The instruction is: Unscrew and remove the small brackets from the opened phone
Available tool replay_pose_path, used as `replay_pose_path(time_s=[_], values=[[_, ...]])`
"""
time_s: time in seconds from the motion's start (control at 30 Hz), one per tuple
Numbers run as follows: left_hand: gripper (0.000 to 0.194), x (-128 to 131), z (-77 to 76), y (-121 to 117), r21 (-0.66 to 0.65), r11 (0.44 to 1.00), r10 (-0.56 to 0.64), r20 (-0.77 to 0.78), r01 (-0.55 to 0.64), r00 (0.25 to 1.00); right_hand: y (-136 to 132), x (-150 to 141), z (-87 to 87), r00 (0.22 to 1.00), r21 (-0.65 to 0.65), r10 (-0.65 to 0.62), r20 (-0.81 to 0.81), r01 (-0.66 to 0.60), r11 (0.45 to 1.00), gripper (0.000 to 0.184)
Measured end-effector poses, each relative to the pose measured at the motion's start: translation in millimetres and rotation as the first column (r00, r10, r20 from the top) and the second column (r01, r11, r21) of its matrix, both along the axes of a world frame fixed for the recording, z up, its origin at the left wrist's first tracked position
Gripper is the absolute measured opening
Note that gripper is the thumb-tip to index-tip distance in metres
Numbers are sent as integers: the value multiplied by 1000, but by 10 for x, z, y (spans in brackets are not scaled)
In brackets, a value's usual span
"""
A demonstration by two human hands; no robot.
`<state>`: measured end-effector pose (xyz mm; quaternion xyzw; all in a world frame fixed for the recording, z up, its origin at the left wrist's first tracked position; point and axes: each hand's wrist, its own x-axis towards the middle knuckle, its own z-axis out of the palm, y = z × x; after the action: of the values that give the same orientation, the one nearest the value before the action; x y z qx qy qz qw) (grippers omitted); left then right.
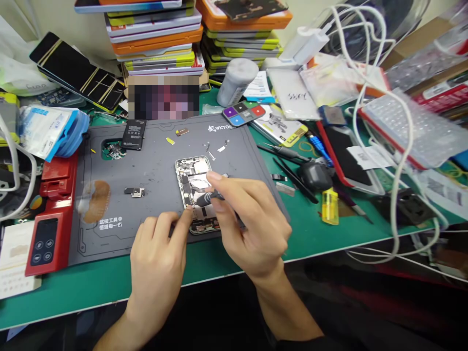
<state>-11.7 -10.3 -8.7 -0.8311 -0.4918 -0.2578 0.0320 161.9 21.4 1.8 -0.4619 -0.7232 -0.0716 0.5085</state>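
An opened phone [199, 183], its inner parts bare, lies on the grey work mat [153, 139]. My left hand [161, 253] rests at the phone's lower left, index fingertip touching its edge, the other fingers loosely bent and grasping nothing. Over the phone's right side, my right hand [252, 214] is closed in a pinch on a dark slim tool [205, 198] with a ringed collar. The tool's dark end is low over the phone's inside; its exact kind cannot be made out. A small metal phone part [135, 192] lies left of the phone. A black battery [133, 134] sits farther back.
Small parts [114, 150] fill a mat recess. A red device [51, 219] borders the mat's left. Stacked boxes [157, 39] and a white bottle [237, 80] stand behind. On the right lie a screwdriver [288, 153], black tweezers [295, 179], a yellow lighter [329, 207] and white cables [398, 180].
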Motion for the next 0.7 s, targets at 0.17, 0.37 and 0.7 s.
replay_pose_path(time_s=[0.17,0.37,0.7], values=[[31,-11,-7,-10,-3,1000,8,1,-8,1000,-19,-4,20,1000,-14,30,-1,-30,999,51],[29,-9,-2,1,-2,1000,17,-5,-17,1000,-19,7,19,1000,1,-9,-11,9,1000,50],[30,-7,7,-7,-6,1000,15,-12,-15,1000,-30,15,11,999,37,-16,-51,18,999,56]])
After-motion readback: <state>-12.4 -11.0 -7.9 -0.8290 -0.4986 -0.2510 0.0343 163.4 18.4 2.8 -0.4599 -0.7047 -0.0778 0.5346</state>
